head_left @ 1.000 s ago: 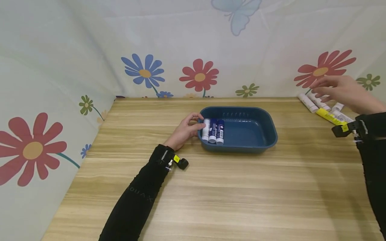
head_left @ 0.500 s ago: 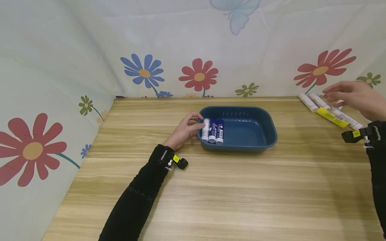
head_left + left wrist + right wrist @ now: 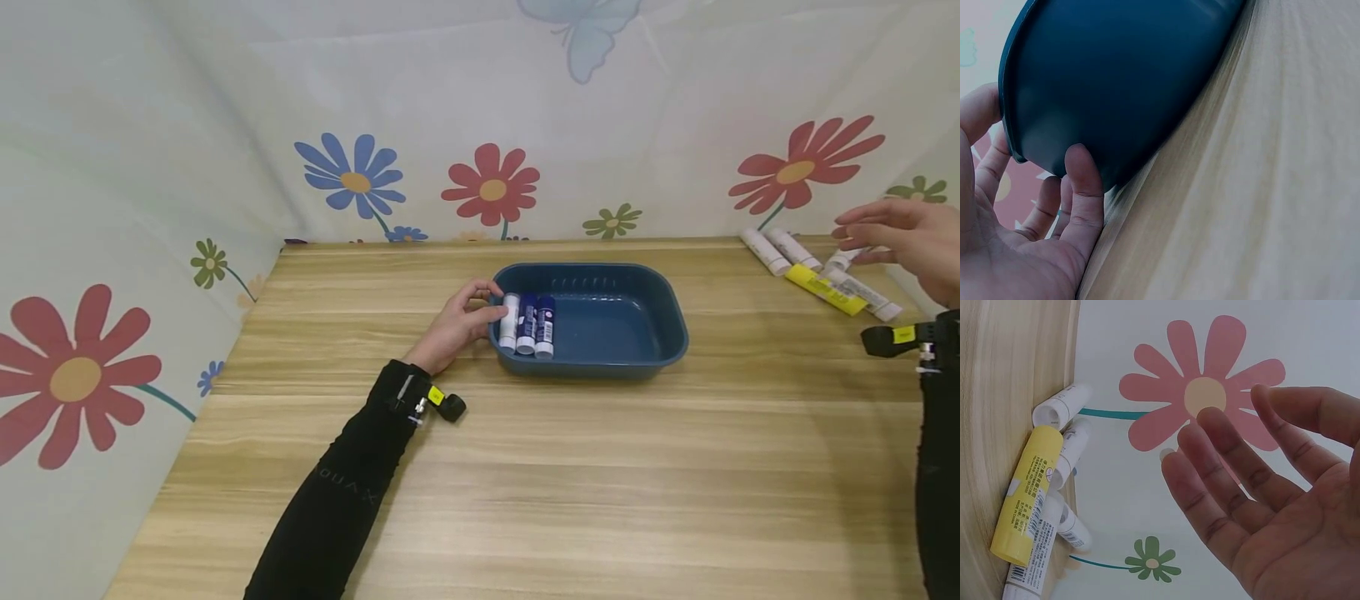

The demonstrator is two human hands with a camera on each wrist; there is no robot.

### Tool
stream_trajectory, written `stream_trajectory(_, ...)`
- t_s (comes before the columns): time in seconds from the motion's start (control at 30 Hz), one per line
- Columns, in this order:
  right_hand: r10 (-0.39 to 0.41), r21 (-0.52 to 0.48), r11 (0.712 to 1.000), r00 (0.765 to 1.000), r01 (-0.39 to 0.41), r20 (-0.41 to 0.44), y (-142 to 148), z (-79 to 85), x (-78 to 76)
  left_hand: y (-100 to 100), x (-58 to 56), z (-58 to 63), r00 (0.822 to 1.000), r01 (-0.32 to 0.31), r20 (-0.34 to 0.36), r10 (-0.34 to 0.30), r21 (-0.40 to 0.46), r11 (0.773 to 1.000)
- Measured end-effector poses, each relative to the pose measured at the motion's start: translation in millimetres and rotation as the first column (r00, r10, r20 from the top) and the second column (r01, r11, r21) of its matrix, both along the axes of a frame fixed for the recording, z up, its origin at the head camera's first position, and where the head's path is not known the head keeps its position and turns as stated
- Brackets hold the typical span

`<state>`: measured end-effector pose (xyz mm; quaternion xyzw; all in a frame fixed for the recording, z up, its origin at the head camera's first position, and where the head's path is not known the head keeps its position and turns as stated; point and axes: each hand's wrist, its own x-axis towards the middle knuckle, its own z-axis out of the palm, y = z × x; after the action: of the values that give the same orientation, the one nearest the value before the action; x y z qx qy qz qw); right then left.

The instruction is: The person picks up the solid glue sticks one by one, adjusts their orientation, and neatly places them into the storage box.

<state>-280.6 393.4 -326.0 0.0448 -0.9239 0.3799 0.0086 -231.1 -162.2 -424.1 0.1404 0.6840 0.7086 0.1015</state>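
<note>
My left hand grips the left end of the blue plastic basin, its thumb and fingers at the rim. In the left wrist view, fingertips lie against the basin's outer wall. Inside at the left end, a white glue stick lies beside two dark blue glue sticks with white ends. My right hand hovers at the far right with bent fingers, holding nothing. Below and left of it lie a yellow glue stick and several white glue sticks, also seen in the right wrist view.
The basin stands on a wood-grain table. A pale cloth with printed flowers hangs along the table's back edge and left side. The white glue sticks lie close to that cloth at the back right corner.
My right hand has moved right and slightly down, uncovering more of the white glue sticks. My left hand, the basin and its glue sticks have stayed in place.
</note>
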Motion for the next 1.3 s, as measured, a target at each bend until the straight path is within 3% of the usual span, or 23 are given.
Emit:
stream_trajectory(0.23,-0.014,-0.072,0.997,1.000,0.014,-0.003,-8,9.2,20.0,11,-1.8,-1.6,1.000,0.025,0.001,-0.025,0.000,1.000)
stream_trajectory(0.5,-0.051,-0.061,0.997,0.999,0.050,-0.007,-6,2.2,33.1,15,-0.2,-3.4,0.999,0.029,0.014,-0.029,-0.016,0.999)
stream_trajectory(0.77,-0.116,0.065,0.991,0.993,0.116,-0.001,8,-8.5,49.4,27,-1.7,4.8,0.998,0.059,-0.001,-0.060,-0.038,0.998)
stream_trajectory(0.87,-0.137,0.115,0.984,0.990,0.135,0.017,7,-7.9,48.6,24,-2.5,7.6,0.998,0.055,-0.014,-0.055,-0.050,0.997)
stream_trajectory(1.1,-0.052,0.156,0.987,0.994,0.036,0.097,-1,-8.6,36.1,12,3.6,0.8,0.999,0.034,0.011,-0.034,-0.006,0.999)
stream_trajectory(1.3,-0.032,0.213,0.977,0.992,0.004,0.124,-7,-7.2,25.7,5,4.3,1.3,1.000,0.006,0.012,-0.006,0.015,1.000)
